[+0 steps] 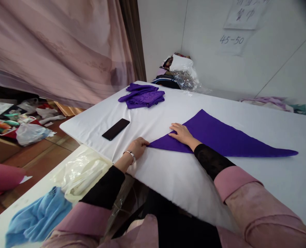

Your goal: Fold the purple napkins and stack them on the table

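A white table (pixel 184 179) holds one phone (pixel 116 129), one heap of purple cloths (pixel 142 96) and one triangle-folded purple napkin (pixel 220 137). The left hand (pixel 138 146) pinches its corner; the right hand (pixel 182 134) lies flat on it.

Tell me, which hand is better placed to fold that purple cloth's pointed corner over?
Left, probably. The left hand pinches the near tip of the purple cloth, while the right hand lies flat on it, farther in, holding it down.
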`<state>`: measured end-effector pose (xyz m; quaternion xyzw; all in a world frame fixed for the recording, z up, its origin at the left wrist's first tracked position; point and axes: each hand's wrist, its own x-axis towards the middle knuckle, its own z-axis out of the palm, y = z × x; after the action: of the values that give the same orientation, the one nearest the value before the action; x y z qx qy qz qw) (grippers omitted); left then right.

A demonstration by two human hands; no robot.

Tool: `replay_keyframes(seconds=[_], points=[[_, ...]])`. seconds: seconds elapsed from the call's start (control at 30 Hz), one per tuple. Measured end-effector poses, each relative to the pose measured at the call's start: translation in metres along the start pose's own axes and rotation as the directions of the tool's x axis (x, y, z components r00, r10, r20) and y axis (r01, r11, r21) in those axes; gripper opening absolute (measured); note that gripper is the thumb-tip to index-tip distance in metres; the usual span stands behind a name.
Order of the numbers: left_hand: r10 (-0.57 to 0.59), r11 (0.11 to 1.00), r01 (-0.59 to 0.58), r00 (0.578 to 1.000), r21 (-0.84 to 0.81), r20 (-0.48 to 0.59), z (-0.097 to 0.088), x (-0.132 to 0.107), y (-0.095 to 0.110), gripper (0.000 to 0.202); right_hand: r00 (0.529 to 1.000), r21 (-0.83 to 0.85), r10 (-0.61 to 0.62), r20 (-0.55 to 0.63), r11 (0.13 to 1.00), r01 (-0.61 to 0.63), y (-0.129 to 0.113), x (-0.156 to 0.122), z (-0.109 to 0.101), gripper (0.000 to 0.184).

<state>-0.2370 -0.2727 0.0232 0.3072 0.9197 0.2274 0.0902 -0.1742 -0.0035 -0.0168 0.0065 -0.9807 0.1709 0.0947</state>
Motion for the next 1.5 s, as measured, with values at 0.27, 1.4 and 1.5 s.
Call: replay_keyframes(seconds=[0.27, 1.4, 1.5], points=[[0.384, 0.892, -0.36, 0.923, 0.272, -0.036, 0.05, -0.031, 0.067, 0.055, 1.0, -0.004, -0.006, -0.028, 1.0, 0.006, -0.001, -0.001, 0.001, 0.043], [0.028, 0.986, -0.017, 0.997, 0.166, -0.065, 0.014, -0.009, 0.024, 0.02, 1.0, 0.024, 0.006, 0.028, 1.0, -0.007, -0.005, 0.002, -0.004, 0.045], [0.012, 0.984, -0.002, 0.998, 0.179, -0.054, 0.012, -0.009, 0.019, 0.019, 1.0, 0.034, 0.008, 0.023, 0.999, -0.008, -0.008, 0.003, -0.006, 0.045]])
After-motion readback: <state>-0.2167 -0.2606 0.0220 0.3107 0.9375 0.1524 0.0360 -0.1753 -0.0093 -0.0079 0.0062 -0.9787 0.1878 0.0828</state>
